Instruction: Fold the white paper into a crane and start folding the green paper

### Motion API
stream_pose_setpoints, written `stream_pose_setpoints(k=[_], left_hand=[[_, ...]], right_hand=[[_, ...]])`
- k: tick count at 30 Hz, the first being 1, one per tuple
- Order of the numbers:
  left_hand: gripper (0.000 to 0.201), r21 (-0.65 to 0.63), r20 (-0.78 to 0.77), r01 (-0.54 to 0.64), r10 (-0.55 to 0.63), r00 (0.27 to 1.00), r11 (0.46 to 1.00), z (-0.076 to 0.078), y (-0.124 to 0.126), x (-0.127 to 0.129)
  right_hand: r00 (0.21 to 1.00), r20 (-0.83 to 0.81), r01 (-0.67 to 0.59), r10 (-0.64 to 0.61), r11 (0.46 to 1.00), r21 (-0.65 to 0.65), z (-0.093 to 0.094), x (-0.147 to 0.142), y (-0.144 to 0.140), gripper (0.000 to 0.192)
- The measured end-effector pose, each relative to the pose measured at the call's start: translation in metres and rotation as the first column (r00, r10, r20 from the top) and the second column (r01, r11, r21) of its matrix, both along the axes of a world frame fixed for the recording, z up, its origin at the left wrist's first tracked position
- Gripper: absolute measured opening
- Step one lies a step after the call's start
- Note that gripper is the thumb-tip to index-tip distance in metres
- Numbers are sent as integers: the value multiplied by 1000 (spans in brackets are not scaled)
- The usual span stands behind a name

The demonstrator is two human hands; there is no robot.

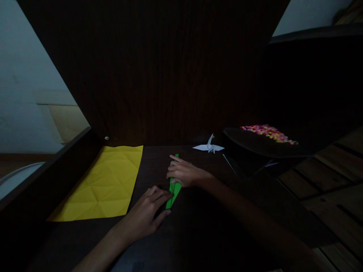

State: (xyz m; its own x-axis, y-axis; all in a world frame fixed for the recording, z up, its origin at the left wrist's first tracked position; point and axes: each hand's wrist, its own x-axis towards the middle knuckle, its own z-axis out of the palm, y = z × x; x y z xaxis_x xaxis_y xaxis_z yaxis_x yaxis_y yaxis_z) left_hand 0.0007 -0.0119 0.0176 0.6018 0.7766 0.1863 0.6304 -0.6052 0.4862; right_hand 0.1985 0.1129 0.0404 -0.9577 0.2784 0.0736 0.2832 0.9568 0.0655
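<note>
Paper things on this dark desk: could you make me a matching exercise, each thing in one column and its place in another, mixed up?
Things:
1. yellow sheet
2. green folded strip
3. white paper crane
4. heap of small colourful pieces

Places:
A. at the back of the desk, beyond the right hand
B. on a dark tray at the right
C. flat and creased, at the left of the desk
D. pressed down under both hands, the left hand at its near end

Pairs: 1-C, 2-D, 3-A, 4-B

A folded paper strip (173, 189) is lying on the desk (198, 226), a creased sheet (104, 185) sitting to its left, a paper crane (209, 146) resting farther right.
</note>
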Motion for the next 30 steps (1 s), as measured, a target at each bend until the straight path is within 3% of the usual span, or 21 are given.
stream_pose_setpoints(k=[6,9,12,16,18,24,30], left_hand=[[34,67,-25,-15,16,1000,998,-2,0,-1],[34,90,-28,-4,7,1000,996,-1,-1,-1],[36,74,-43,6,-3,999,997,1,-1,0],[38,60,-37,19,-16,999,998,1,0,0],[38,81,-42,29,-26,999,996,0,0,0],[33,114,-98,20,-8,995,993,-4,0,1],[29,139,-126,-44,62,990,989,-9,0,2]], right_hand=[[1000,-28,5,-6,1000,-13,-1,-6,-2,30],[999,-46,11,-12,999,-35,-4,-7,-5,46],[998,-58,35,-38,998,-48,-11,-7,-6,65],[992,-103,67,-73,996,-62,-25,-3,-10,72],[983,-154,95,-102,994,-53,-32,-1,-15,71],[932,-333,159,-145,987,14,-43,8,-36,40],[929,-348,126,-122,992,-11,-48,17,-57,33]])
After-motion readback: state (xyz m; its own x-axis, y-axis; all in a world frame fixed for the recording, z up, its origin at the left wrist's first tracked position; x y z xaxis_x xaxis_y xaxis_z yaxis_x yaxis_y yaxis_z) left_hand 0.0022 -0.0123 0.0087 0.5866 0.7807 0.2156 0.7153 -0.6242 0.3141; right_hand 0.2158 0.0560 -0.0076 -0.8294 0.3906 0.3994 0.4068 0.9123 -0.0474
